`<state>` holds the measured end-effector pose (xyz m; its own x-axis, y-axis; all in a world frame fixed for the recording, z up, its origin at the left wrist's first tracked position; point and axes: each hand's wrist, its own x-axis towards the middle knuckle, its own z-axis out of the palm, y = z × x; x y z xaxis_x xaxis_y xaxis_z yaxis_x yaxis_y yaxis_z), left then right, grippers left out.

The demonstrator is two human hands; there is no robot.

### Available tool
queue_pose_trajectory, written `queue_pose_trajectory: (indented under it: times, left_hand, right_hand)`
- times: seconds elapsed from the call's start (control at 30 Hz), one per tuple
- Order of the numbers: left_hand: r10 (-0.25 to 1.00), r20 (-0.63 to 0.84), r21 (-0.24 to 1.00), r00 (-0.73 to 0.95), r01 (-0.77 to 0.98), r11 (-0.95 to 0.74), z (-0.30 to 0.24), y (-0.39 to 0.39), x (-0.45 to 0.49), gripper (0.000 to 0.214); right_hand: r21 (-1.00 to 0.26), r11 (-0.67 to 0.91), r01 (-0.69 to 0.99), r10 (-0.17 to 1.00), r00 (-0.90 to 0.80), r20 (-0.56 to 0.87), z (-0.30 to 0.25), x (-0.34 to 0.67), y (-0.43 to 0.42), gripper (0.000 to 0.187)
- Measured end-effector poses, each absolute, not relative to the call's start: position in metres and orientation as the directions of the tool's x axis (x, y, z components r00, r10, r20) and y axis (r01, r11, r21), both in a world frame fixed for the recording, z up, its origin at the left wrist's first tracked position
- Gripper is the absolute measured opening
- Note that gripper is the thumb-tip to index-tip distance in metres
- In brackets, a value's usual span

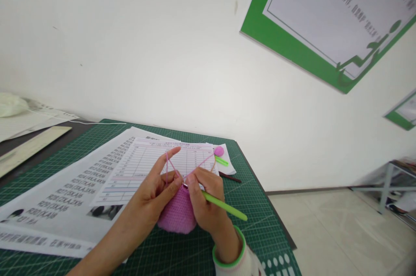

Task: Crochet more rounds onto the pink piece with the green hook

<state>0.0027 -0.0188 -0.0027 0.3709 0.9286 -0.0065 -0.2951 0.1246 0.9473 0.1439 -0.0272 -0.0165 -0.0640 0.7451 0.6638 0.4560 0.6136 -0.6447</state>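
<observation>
**While the left grip (159, 188) pinches pink crochet (177, 214), the right grip (209, 198) holds a green hook (226, 208)**

Where both grips meet, a green cutting mat (263, 217) spreads beneath them. A large printed sheet (48, 219) lies to the left of the left grip, with a smaller ruled sheet (125, 172) on top of it, just beyond the fingers. The pink crochet sits between the two grips, its upper edge pinched by the left thumb and fingers; the left index finger is raised, with yarn looped over it. The green hook is clasped in the right fingers, its handle jutting past them to the right. Beyond the right grip rests a pink yarn ball (219, 151), its strand (205, 161) running back to the grips.
</observation>
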Motion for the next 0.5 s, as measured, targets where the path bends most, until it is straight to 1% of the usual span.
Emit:
queue_pose_trajectory:
  times: [0.1,0.23,0.4,0.5]
  left_hand:
    - [0.931,-0.017,0.95,0.365,-0.284,0.129,-0.0002,-0.0203,0.0034,0.061]
    - [0.925,-0.017,0.95,0.38,-0.282,0.134,0.0008,-0.0205,0.0028,0.063]
    - [0.903,-0.022,0.946,0.429,-0.282,0.157,0.0011,-0.02,-0.0014,0.071]
    - [0.886,-0.023,0.938,0.462,-0.296,0.178,0.0007,-0.0184,-0.0023,0.078]
  right_hand:
    - [-0.629,0.612,0.48,0.734,-0.05,0.677,-0.0168,0.143,-0.0287,0.033]
    - [-0.633,0.61,0.477,0.727,-0.02,0.686,-0.0145,0.1435,-0.0314,0.031]
    - [-0.671,0.579,0.464,0.733,0.064,0.677,-0.0131,0.1465,-0.0348,0.034]
    - [-0.69,0.569,0.447,0.738,0.093,0.668,-0.0131,0.1478,-0.0362,0.031]
